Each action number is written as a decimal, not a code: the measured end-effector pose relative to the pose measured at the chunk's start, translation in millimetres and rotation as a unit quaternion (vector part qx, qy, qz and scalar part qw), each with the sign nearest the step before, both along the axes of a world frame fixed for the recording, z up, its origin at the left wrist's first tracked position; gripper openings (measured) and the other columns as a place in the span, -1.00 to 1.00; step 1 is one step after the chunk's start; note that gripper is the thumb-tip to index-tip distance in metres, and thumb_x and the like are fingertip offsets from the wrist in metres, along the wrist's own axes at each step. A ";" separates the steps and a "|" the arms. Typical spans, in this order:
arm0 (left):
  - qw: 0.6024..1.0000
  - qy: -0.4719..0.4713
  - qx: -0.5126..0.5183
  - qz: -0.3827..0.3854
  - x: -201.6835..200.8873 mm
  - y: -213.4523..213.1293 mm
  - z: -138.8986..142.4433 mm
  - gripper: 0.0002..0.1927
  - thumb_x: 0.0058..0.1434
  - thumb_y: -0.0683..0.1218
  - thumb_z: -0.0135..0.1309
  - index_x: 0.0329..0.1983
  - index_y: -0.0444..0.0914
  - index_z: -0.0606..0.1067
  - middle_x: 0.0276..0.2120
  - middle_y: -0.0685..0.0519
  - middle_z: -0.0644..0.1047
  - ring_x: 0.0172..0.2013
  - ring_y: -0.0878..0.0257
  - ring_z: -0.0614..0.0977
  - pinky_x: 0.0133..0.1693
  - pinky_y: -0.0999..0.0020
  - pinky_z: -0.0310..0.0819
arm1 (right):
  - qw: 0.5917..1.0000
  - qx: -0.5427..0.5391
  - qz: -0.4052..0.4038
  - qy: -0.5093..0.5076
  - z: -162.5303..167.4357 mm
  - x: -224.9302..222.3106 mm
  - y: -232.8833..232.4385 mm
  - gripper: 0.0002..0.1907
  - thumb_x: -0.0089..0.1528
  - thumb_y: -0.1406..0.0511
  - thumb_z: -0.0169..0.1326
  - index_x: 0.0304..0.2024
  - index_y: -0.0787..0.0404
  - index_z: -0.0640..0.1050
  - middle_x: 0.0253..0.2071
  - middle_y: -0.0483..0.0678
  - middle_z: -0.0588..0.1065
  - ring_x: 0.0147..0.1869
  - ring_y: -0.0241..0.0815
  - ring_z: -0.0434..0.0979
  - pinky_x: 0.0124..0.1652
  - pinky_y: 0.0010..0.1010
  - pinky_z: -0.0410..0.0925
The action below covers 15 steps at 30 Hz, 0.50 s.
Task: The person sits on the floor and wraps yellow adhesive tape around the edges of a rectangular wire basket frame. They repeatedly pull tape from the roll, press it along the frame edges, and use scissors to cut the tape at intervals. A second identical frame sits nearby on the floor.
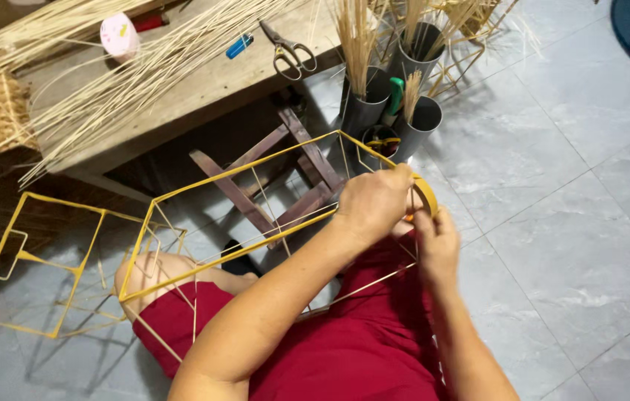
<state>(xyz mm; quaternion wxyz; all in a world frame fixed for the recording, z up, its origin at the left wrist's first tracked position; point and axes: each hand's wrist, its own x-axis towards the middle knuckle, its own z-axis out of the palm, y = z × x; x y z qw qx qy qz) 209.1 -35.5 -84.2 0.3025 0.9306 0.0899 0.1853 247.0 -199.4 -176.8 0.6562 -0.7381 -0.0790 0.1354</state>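
In the head view, the left hand (374, 202) is seen closed, its fingers curled around a corner of the yellow frame (244, 212), a box-shaped skeleton of thin sticks held over the lap and the red garment (345, 349). The right hand (437, 241) is partly closed, fingertips pinched on a strip of yellow tape (426, 191) that is arched from the frame corner to that hand. A second yellow frame (37, 260) is seen on the tiled floor (575, 223) to the left. Scissors (289, 50) are laid on the wooden desk (204, 89) among loose reed strips (107, 82). Grey tubes (363, 111) holding sticks are stood beside the desk.
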 end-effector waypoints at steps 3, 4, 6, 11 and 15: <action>0.995 0.061 -0.074 0.027 -4.3 -1.8 21.9 -0.62 0.39 0.10 -0.01 -0.40 -0.25 0.52 -0.51 -0.21 0.59 -0.43 -0.18 0.64 -0.37 -0.08 0.50 | 0.984 0.158 0.014 -0.083 -6.2 -27.7 6.1 -0.87 0.45 0.33 0.02 0.01 0.25 0.43 -0.14 -0.15 0.47 -0.08 -0.39 0.42 -0.02 -0.58 0.34; 0.992 0.080 -0.094 0.038 -7.5 -4.2 30.5 -0.57 0.40 0.14 -0.02 -0.44 -0.25 0.53 -0.52 -0.21 0.59 -0.42 -0.20 0.63 -0.35 -0.09 0.49 | 0.985 0.148 0.002 -0.089 -4.8 -28.8 5.9 -0.87 0.46 0.34 0.02 0.00 0.25 0.41 -0.14 -0.15 0.46 -0.09 -0.40 0.41 -0.04 -0.57 0.33; 0.987 0.087 -0.128 0.036 -16.2 -7.6 48.6 -0.58 0.39 0.13 -0.04 -0.43 -0.24 0.55 -0.53 -0.12 0.63 -0.42 -0.14 0.66 -0.34 -0.03 0.51 | 0.986 0.130 -0.022 -0.099 1.6 -31.5 8.0 -0.88 0.46 0.36 0.03 0.00 0.26 0.39 -0.14 -0.14 0.44 -0.13 -0.40 0.38 -0.08 -0.57 0.32; 0.963 -0.056 -0.265 0.010 -51.8 -0.8 89.5 -0.72 0.34 0.05 0.06 -0.26 -0.23 0.64 -0.46 -0.04 0.64 -0.44 0.12 0.67 -0.39 0.25 0.53 | 0.953 0.162 -0.001 -0.256 55.2 -26.5 15.0 -0.85 0.42 0.45 0.07 -0.01 0.25 0.39 -0.10 -0.14 0.45 -0.08 -0.37 0.45 0.01 -0.49 0.40; 0.927 -0.178 -0.329 0.013 -96.7 13.3 105.8 -0.71 0.43 0.00 0.05 -0.25 -0.31 0.60 -0.40 0.07 0.63 -0.35 0.40 0.60 -0.29 0.45 0.50 | 0.859 0.104 0.074 -0.495 130.9 -23.2 23.6 -0.83 0.40 0.53 0.15 -0.08 0.26 0.44 -0.15 -0.02 0.49 -0.01 -0.20 0.53 0.03 -0.37 0.42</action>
